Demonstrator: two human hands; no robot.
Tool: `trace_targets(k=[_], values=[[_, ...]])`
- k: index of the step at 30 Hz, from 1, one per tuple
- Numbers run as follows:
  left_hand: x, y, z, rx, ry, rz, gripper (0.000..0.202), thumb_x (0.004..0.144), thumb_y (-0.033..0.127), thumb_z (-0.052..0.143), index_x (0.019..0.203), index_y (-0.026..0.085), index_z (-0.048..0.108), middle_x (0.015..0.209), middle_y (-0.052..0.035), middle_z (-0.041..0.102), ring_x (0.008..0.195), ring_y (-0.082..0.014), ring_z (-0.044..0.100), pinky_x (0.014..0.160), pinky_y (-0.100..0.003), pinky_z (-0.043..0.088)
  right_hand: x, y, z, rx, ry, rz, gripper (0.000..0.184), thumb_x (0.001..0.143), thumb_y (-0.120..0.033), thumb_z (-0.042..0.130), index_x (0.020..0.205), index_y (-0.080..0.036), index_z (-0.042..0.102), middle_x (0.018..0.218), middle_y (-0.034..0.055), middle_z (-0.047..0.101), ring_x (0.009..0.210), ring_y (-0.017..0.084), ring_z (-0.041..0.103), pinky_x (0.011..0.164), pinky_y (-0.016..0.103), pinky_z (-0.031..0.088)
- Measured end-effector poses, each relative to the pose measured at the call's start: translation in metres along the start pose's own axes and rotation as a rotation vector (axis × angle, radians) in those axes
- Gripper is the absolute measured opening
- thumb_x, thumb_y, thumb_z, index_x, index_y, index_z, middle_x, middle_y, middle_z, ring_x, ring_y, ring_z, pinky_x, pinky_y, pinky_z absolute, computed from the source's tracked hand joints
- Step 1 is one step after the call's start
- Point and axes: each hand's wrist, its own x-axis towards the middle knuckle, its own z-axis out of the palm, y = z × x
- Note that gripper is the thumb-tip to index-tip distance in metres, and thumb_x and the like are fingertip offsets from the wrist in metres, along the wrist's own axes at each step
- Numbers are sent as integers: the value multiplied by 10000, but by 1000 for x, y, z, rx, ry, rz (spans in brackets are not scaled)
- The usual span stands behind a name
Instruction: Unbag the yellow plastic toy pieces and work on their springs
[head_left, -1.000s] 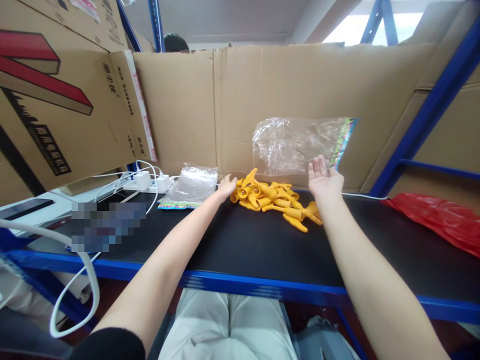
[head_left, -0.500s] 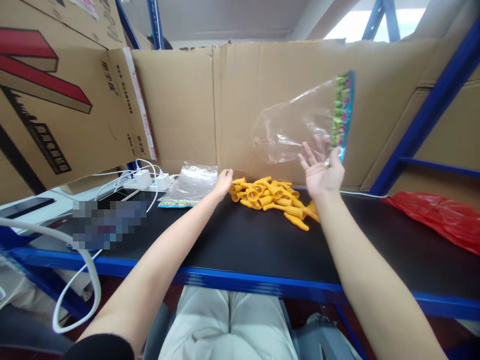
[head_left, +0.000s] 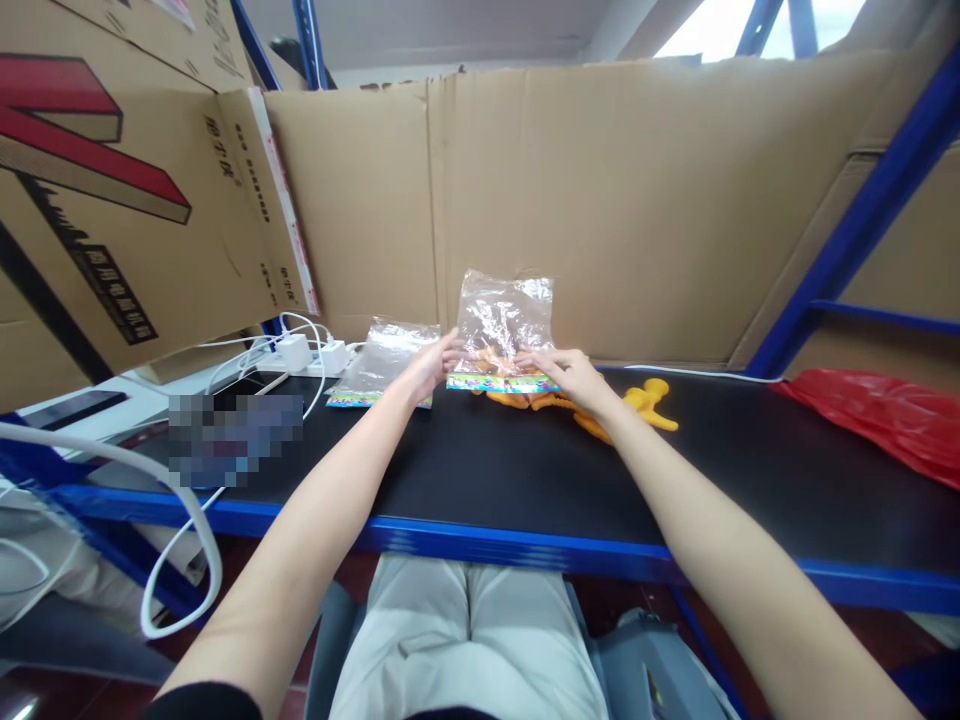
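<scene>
A clear plastic bag [head_left: 506, 310] with a colourful printed strip along its lower edge hangs over a pile of yellow-orange rubber pieces [head_left: 517, 400]. My left hand [head_left: 433, 370] has its fingers closed at the bag's left side. On the right side, my right hand [head_left: 576, 378] grips near the printed strip, its fingertips partly behind the film. The bag and my right hand hide much of the pile. Some rubber pieces [head_left: 651, 402] lie just right of my right wrist. Left of the bag, another clear bag [head_left: 375, 365] lies flat, partly covered by my left hand.
Cardboard [head_left: 360, 200] walls the back of the black tabletop [head_left: 480, 480]. White chargers [head_left: 294, 352], cables and a pixelated object [head_left: 232, 440] lie at the left. A red plastic bag [head_left: 877, 415] rests at the right. A blue rail [head_left: 510, 545] edges the front.
The bag has come down and left from the raised right hand to above the pile, printed strip now lowest. Both hands are now at it. Some rubber pieces now lie farther right.
</scene>
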Motion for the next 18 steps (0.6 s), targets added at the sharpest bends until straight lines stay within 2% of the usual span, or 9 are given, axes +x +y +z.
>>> trace_targets(k=[2,4,7,10,14,18], values=[[3,-6,3,82,84,30,140,787,282,662,797,149,620,587,11,593,443,-51,453,489,-187,375,0,2,2,27,40,34,432,758,-625,603,760,-226,769,902,71,739,1111,290,611,1008,429,424],[4,-9,7,127,155,55,88,770,174,644,718,153,576,551,34,546,433,-44,434,484,-183,363,1,0,3,62,95,51,412,742,-615,626,696,-227,758,838,69,739,1030,276,652,982,414,447],[1,-11,14,155,241,117,107,791,176,602,709,162,535,559,41,526,456,-57,448,506,-194,384,1,-6,4,95,165,63,386,730,-587,647,660,-221,749,809,68,738,939,253,680,955,400,467],[-2,-10,21,223,283,195,76,834,200,550,767,175,525,548,57,474,463,-72,433,519,-203,396,2,-8,4,134,242,64,363,734,-556,653,682,-211,754,838,76,740,947,256,678,944,398,473],[-3,-12,26,370,301,312,78,891,207,456,858,196,527,575,50,460,514,-103,462,572,-226,420,6,-1,3,271,413,42,314,732,-502,672,812,-207,745,1008,71,724,1079,251,626,951,403,475],[-5,-15,25,495,318,443,114,916,252,432,921,222,542,698,13,540,677,-141,539,680,-247,435,15,14,0,475,557,160,293,726,-418,704,957,-240,670,1029,37,705,1000,203,654,876,401,527]])
